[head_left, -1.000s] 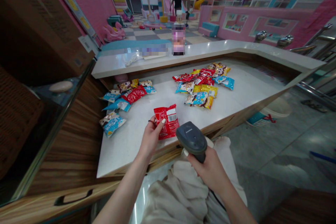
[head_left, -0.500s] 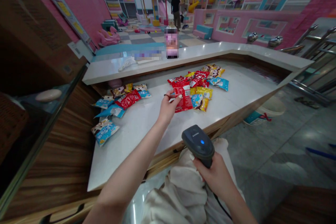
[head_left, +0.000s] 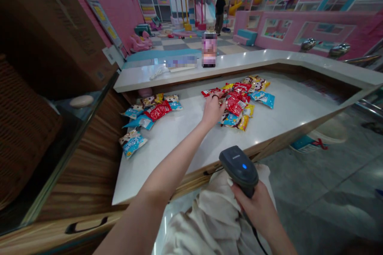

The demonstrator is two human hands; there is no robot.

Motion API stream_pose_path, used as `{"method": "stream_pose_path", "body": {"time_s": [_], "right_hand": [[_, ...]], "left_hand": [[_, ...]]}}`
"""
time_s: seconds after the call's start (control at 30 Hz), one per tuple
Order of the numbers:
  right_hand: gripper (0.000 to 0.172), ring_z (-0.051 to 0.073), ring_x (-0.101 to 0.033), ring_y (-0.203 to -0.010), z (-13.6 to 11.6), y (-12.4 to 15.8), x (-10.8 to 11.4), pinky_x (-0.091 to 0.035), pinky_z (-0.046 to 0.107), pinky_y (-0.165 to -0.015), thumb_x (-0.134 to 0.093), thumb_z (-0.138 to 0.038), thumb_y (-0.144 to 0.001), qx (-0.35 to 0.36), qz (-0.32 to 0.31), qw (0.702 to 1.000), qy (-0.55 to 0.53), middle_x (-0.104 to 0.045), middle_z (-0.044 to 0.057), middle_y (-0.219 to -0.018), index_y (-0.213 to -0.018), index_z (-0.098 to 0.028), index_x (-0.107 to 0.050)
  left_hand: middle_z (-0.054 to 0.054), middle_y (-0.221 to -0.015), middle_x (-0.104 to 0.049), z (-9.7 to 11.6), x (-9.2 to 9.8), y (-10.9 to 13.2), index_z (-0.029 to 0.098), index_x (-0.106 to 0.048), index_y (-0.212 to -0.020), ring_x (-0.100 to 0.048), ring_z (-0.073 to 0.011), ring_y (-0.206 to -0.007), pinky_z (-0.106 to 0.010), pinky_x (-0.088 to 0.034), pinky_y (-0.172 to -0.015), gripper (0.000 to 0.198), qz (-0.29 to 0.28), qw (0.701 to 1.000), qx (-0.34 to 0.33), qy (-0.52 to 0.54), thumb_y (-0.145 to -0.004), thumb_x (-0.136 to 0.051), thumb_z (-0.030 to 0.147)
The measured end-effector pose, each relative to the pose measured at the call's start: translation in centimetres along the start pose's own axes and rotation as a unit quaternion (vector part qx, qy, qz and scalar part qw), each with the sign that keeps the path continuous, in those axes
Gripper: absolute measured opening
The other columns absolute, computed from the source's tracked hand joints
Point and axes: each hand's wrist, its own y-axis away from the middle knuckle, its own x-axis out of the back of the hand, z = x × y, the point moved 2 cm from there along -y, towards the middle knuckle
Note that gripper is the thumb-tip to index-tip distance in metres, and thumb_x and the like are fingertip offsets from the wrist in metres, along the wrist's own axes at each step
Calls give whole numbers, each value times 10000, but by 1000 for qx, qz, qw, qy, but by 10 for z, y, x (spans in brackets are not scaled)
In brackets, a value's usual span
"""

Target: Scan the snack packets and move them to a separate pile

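My right hand (head_left: 255,201) grips a dark handheld barcode scanner (head_left: 239,168) with a blue light on its top and a cable below. My left hand (head_left: 213,108) reaches to the near-left side of the right-hand pile. Its thumb and fingers are closed at the left edge of a red snack packet (head_left: 236,104); the fingertips are partly hidden. Around that packet lie blue packets (head_left: 229,119), yellow packets (head_left: 243,122) and brown-and-yellow packets (head_left: 259,83). Apart on the left is another group, with a red packet (head_left: 158,110) and a blue-and-white packet (head_left: 131,143).
A raised white ledge (head_left: 257,56) runs behind the white counter (head_left: 167,147), bearing a blurred pink container (head_left: 209,50). At left stand a cardboard box (head_left: 60,20) and a wicker basket (head_left: 24,127). A white bucket (head_left: 323,137) is on the floor. Far back stands a person (head_left: 220,10).
My left hand has moved the red packet away and right, onto the near side of the pile. The scanner stays in my right hand. The whole view has shifted, moving the scene rightward.
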Motion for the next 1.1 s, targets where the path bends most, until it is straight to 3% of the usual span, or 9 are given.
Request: {"method": "stream_pose_path", "body": {"time_s": [0.13,0.3,0.37,0.47,0.6,0.7,0.9,1.0,1.1], "right_hand": [[233,170,-534,-409,7,3,-7,-428,263,-423,-665,-404,-797,-24,-48,998,-23,-566,-15,-472,-703,-195,-625],[267,165,-518,-393,4,6,-12,-416,261,-408,-641,-444,-835,-27,-67,997,-31,-530,-31,-458,-753,-190,-646],[282,162,-502,-400,1,6,-13,-420,265,-428,-633,-443,-842,-12,-68,997,-20,-510,-32,-438,-719,-189,-646],[293,159,-490,-421,-2,6,-12,-426,270,-455,-642,-429,-837,0,-59,998,-8,-499,-29,-432,-669,-189,-640],[272,154,-484,-419,0,8,-12,-413,264,-432,-654,-419,-824,-17,-60,998,-21,-508,-27,-449,-696,-179,-646],[261,152,-489,-410,1,10,-13,-411,261,-425,-662,-418,-809,-30,-67,997,-30,-503,-34,-451,-696,-185,-631],[300,152,-488,-420,-6,13,-13,-396,254,-424,-679,-417,-795,-38,-62,996,-41,-506,-28,-459,-606,-213,-566],[328,152,-487,-429,-9,14,-13,-410,256,-443,-678,-410,-794,-31,-64,997,-37,-496,-28,-451,-567,-226,-530],[306,153,-490,-423,-10,15,-13,-418,255,-437,-681,-398,-788,-38,-67,996,-42,-492,-32,-453,-581,-224,-537]], "left_hand": [[-143,-1233,-597,-8,75,61,161,-566,-1250,-525,-281,-1196,-429,-376,-1066,369,36,998,14,-49,-883,-582,199],[-150,-1335,-520,-41,180,138,169,-528,-1333,-426,-351,-1319,-516,-294,-1134,455,173,959,115,-192,-891,-572,269],[-156,-1432,-465,-59,210,162,177,-477,-1396,-363,-389,-1385,-543,-232,-1168,543,176,951,138,-214,-874,-586,280],[-142,-1513,-422,-85,237,190,210,-448,-1406,-297,-408,-1442,-560,-179,-1206,686,145,949,148,-236,-769,-692,282],[-232,-1502,-407,-107,252,214,105,-411,-1355,-376,-414,-1401,-579,-290,-1165,750,112,939,209,-251,-679,-715,218],[-231,-1450,-452,-109,253,220,103,-448,-1306,-438,-380,-1362,-520,-340,-1149,666,100,941,212,-242,-686,-673,201],[-137,-1367,-570,-77,242,217,199,-604,-1222,-461,-325,-1352,-472,-307,-1173,432,80,958,165,-220,-805,-608,311],[-102,-1301,-634,-58,235,216,224,-633,-1245,-534,-296,-1278,-429,-343,-1145,405,110,962,183,-172,-887,-565,400],[-93,-1184,-691,-47,224,212,200,-663,-1196,-614,-284,-1150,-400,-425,-1062,431,174,951,247,-68,-891,-582,493]]}}
